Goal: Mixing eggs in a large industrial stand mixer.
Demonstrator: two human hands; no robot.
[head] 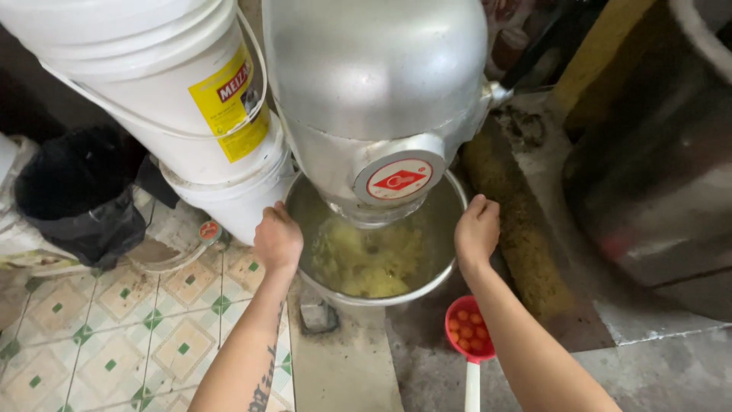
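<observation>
Both hands grip opposite sides of the steel mixing bowl [438, 278] seated under the grey mixer head [374, 84]: left hand [277, 240] and right hand [477, 229] each have fingers curled together over the rim, likely to steady it. Inside sits lumpy, wet yellow dough [370, 263]; stacked white plastic buckets [164, 91] stand left, a red perforated ladle [470, 328] lies below.

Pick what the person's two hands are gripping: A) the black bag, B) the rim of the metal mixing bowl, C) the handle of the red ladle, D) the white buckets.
B: the left hand and the right hand each clasp an opposite side of the metal mixing bowl rim, which holds yellow dough under the mixer head; the red ladle lies untouched below.
</observation>
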